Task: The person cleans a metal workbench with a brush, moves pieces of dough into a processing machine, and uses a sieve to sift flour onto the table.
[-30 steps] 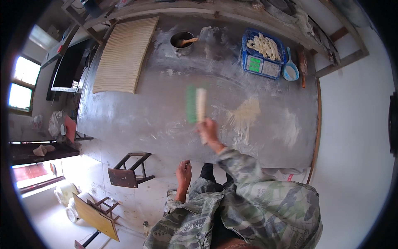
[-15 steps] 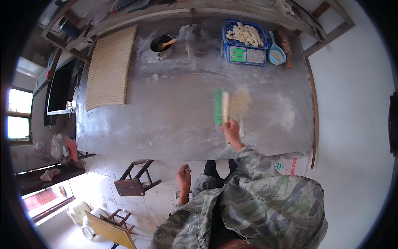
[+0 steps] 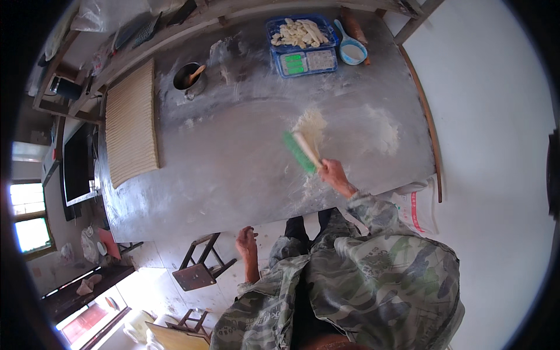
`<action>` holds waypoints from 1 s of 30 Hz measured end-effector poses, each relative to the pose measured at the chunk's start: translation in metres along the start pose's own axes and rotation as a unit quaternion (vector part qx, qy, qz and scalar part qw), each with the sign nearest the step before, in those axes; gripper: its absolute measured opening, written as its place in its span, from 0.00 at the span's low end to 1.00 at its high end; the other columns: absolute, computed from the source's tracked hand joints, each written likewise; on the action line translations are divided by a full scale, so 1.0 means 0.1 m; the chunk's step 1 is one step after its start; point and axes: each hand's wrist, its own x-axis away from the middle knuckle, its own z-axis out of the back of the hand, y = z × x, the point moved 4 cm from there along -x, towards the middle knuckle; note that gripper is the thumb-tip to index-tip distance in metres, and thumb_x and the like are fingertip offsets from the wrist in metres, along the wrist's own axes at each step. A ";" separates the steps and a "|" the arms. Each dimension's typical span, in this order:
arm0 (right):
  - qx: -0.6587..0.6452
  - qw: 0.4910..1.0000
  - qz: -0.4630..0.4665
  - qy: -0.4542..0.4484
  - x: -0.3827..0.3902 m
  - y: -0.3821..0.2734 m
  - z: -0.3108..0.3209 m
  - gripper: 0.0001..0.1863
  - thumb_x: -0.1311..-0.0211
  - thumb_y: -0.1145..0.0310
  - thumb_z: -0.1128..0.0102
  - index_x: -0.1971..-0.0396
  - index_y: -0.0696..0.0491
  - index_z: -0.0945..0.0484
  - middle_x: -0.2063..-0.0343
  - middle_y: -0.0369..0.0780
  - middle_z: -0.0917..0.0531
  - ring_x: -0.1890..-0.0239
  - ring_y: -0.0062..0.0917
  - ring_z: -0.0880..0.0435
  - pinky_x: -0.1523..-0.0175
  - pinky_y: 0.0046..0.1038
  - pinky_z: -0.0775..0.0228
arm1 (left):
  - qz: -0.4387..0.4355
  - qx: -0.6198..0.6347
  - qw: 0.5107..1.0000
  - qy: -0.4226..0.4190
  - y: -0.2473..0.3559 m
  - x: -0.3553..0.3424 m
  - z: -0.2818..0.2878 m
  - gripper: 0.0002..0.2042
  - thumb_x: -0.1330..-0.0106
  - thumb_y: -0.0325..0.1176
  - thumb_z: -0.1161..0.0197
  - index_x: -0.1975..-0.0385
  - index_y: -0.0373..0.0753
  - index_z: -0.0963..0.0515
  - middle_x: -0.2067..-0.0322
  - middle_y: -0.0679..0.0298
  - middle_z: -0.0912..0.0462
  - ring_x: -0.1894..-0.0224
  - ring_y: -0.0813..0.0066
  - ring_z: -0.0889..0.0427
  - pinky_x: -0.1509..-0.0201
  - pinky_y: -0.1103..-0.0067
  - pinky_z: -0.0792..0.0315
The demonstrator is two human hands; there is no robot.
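My right hand (image 3: 330, 171) grips the pale wooden handle of a brush (image 3: 298, 150), whose green bristles rest on the grey tabletop (image 3: 221, 151) beside a patch of flour (image 3: 312, 123). A second floury smear (image 3: 385, 131) lies to the right. My left hand (image 3: 248, 239) hangs just off the near table edge, fingers loosely bent and apart, holding nothing that I can see. At the left of the table is a sheet of long, thin dough strips (image 3: 129, 122).
A metal pot (image 3: 197, 88) with a spoon, a blue scale (image 3: 303, 63) bearing dough pieces, a blue ladle (image 3: 353, 52) and a rolling pin (image 3: 353, 23) line the back, below a wooden shelf frame. A stool (image 3: 192, 274) and a sack (image 3: 417, 207) sit by the near edge.
My right hand has moved right with the brush, which has swung from upright to slanting toward the upper left. The view has shifted, so the back of the table appears higher and further left.
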 end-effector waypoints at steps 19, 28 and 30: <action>0.151 0.982 0.106 -0.038 0.16 0.55 0.73 0.08 0.46 0.64 0.44 0.72 0.53 0.23 0.80 0.48 0.22 0.74 0.46 0.22 0.69 0.46 0.32 | -0.026 -0.079 0.992 -0.091 0.74 -0.12 -1.33 0.09 0.36 0.30 0.45 0.63 0.33 0.20 0.71 0.61 0.17 0.71 0.73 0.15 0.72 0.80 0.27; 0.106 0.928 -0.123 0.334 0.78 1.40 2.51 0.07 0.46 0.72 0.47 0.71 0.59 0.25 0.77 0.51 0.20 0.76 0.47 0.21 0.72 0.41 0.31 | -0.013 -0.069 0.988 -0.138 0.79 0.13 -2.04 0.10 0.35 0.31 0.45 0.61 0.34 0.21 0.67 0.62 0.17 0.69 0.73 0.15 0.70 0.79 0.26; 0.207 0.876 -0.159 0.405 0.90 1.76 2.85 0.06 0.45 0.72 0.48 0.71 0.59 0.25 0.78 0.50 0.20 0.75 0.46 0.20 0.72 0.42 0.30 | -0.016 -0.090 0.984 -0.155 0.86 0.13 -2.21 0.10 0.35 0.31 0.46 0.61 0.34 0.21 0.67 0.62 0.17 0.69 0.73 0.15 0.69 0.79 0.26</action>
